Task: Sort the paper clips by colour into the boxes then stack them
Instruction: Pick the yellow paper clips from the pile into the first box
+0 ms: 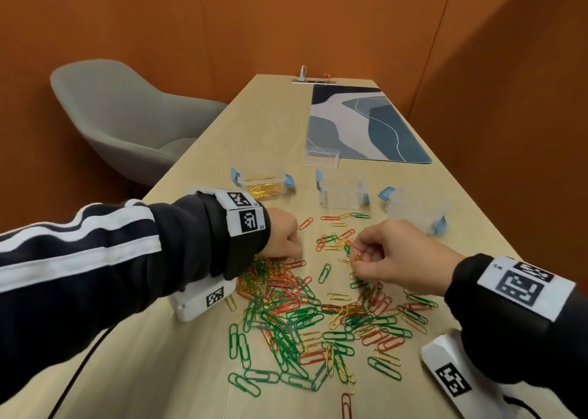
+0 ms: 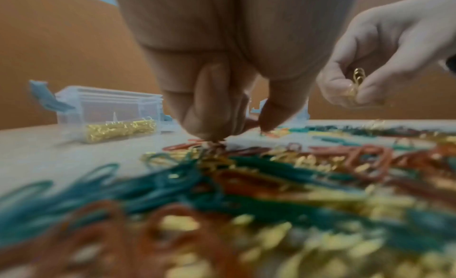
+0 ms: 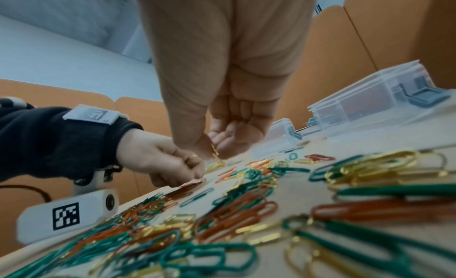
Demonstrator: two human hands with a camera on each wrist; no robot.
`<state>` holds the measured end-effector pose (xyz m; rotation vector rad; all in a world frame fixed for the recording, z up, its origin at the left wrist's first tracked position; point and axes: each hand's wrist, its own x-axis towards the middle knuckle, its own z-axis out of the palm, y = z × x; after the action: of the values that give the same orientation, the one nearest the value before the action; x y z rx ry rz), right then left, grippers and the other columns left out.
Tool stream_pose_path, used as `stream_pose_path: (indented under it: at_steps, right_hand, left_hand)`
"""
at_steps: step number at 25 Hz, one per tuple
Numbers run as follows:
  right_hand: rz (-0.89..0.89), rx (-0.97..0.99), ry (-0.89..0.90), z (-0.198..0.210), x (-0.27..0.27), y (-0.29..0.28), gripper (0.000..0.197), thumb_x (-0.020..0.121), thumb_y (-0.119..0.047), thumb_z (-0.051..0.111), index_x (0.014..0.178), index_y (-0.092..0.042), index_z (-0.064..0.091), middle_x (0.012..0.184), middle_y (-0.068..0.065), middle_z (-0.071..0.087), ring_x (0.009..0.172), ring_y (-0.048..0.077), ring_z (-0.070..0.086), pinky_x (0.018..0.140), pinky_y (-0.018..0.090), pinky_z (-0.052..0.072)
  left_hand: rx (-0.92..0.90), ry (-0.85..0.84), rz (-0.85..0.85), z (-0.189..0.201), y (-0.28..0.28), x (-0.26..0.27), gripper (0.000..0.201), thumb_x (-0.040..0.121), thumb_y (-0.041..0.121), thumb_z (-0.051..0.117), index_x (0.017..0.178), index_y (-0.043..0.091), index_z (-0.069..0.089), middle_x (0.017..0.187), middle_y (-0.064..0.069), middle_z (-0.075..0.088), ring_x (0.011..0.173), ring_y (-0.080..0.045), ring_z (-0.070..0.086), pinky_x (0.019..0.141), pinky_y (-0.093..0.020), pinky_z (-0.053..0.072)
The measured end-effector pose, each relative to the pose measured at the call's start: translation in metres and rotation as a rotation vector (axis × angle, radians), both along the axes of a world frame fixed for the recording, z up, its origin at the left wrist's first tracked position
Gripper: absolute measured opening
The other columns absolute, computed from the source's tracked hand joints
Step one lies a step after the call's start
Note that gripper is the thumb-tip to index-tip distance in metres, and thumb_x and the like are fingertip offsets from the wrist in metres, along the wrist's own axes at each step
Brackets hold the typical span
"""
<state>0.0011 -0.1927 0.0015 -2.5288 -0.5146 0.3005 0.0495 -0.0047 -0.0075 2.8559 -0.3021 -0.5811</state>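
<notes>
A heap of green, red and gold paper clips (image 1: 305,317) covers the near part of the wooden table (image 1: 270,126). Behind it stand three clear boxes with blue latches: the left box (image 1: 264,186) holds gold clips, while the middle box (image 1: 343,193) and the right box (image 1: 416,208) look empty. My left hand (image 1: 291,253) is curled, its fingertips (image 2: 212,134) pinched down on clips at the heap's far left edge; their colour is unclear. A little above the heap, my right hand (image 1: 362,256) pinches a small bunch of gold clips (image 2: 355,85) between thumb and fingers.
A loose clear lid (image 1: 321,157) lies behind the boxes, on the near edge of a blue patterned mat (image 1: 366,126). A grey chair (image 1: 127,116) stands left of the table. A socket strip (image 1: 313,80) sits at the far end. Orange walls close in on all sides.
</notes>
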Motion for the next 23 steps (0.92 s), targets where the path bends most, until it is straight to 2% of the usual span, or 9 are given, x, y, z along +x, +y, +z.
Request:
stream_pose_path:
  at_steps: [3,4,6,9,13,16,19,21,23]
  right_hand:
    - [0.023,0.12,-0.077,0.005,-0.004,0.002,0.01,0.079,-0.01,0.065,0.071,-0.016,0.065,0.06,-0.009,0.051,0.051,0.0,0.043,0.052,0.009,0.038]
    - [0.042,0.153,-0.113,0.008,-0.006,0.005,0.008,0.079,-0.009,0.065,0.072,-0.014,0.066,0.06,-0.008,0.052,0.053,0.001,0.044,0.053,0.009,0.039]
    - [0.091,0.194,-0.181,0.011,-0.009,0.01,0.006,0.078,-0.009,0.067,0.074,-0.013,0.066,0.061,-0.008,0.053,0.056,0.001,0.048,0.055,0.008,0.04]
    - [0.164,0.118,-0.254,0.01,-0.01,0.018,0.001,0.079,-0.014,0.068,0.08,-0.014,0.068,0.069,-0.01,0.056,0.064,0.0,0.052,0.061,0.008,0.041]
    - [0.189,0.069,-0.287,0.009,-0.011,0.02,0.021,0.084,-0.036,0.063,0.1,-0.023,0.068,0.088,-0.013,0.06,0.079,-0.004,0.053,0.074,0.005,0.039]
    - [0.121,0.172,-0.34,0.017,-0.014,0.007,0.015,0.086,-0.03,0.061,0.098,-0.026,0.069,0.09,-0.016,0.065,0.087,-0.003,0.055,0.077,0.005,0.04]
    - [0.01,0.039,-0.251,0.018,-0.007,-0.016,0.011,0.087,-0.026,0.059,0.092,-0.027,0.069,0.085,-0.013,0.067,0.082,-0.001,0.056,0.071,0.003,0.04]
    - [-0.033,-0.075,-0.164,0.012,-0.002,-0.027,0.011,0.088,-0.028,0.058,0.091,-0.029,0.069,0.084,-0.013,0.066,0.076,0.0,0.056,0.067,0.003,0.041]
    - [-0.048,-0.142,-0.114,0.007,0.0,-0.031,0.011,0.09,-0.028,0.057,0.092,-0.03,0.067,0.085,-0.015,0.064,0.076,-0.002,0.055,0.063,0.003,0.041]
  left_hand:
    - [-0.621,0.376,0.367,0.009,-0.01,-0.009,0.023,0.091,0.016,0.031,0.069,0.011,0.039,0.052,0.0,0.037,0.041,-0.014,0.033,0.039,-0.014,0.026]
    - [-0.809,0.538,0.448,0.012,-0.013,-0.015,0.021,0.087,0.013,0.029,0.067,0.013,0.034,0.047,0.0,0.034,0.036,-0.012,0.031,0.036,-0.01,0.023]
    - [-1.028,0.767,0.47,0.01,-0.017,-0.024,0.02,0.085,0.011,0.029,0.07,0.008,0.041,0.049,-0.005,0.041,0.034,-0.015,0.043,0.034,-0.011,0.032]
    - [-1.158,0.857,0.433,0.004,-0.025,-0.033,0.036,0.088,0.009,0.027,0.066,0.003,0.055,0.052,-0.011,0.052,0.039,-0.02,0.056,0.035,-0.012,0.04]
    - [-1.285,0.758,0.604,0.001,-0.025,-0.033,0.028,0.086,0.007,0.026,0.066,0.006,0.046,0.051,-0.005,0.044,0.032,-0.015,0.045,0.034,-0.009,0.033]
    - [-1.184,0.594,0.582,0.014,-0.013,-0.011,0.024,0.089,0.013,0.031,0.067,0.011,0.04,0.046,-0.001,0.04,0.029,-0.009,0.034,0.031,-0.008,0.022]
    - [-0.921,0.251,0.55,0.04,0.004,0.029,0.035,0.096,0.022,0.039,0.062,0.016,0.035,0.038,0.004,0.039,0.024,-0.005,0.027,0.028,-0.007,0.016]
    - [-0.642,0.016,0.496,0.051,0.013,0.054,0.035,0.098,0.026,0.043,0.064,0.015,0.038,0.048,0.001,0.042,0.031,-0.007,0.033,0.031,-0.01,0.024]
    - [-0.249,-0.157,0.369,0.05,0.02,0.072,0.033,0.097,0.03,0.045,0.07,0.011,0.048,0.062,-0.002,0.049,0.048,-0.014,0.043,0.048,-0.02,0.038]
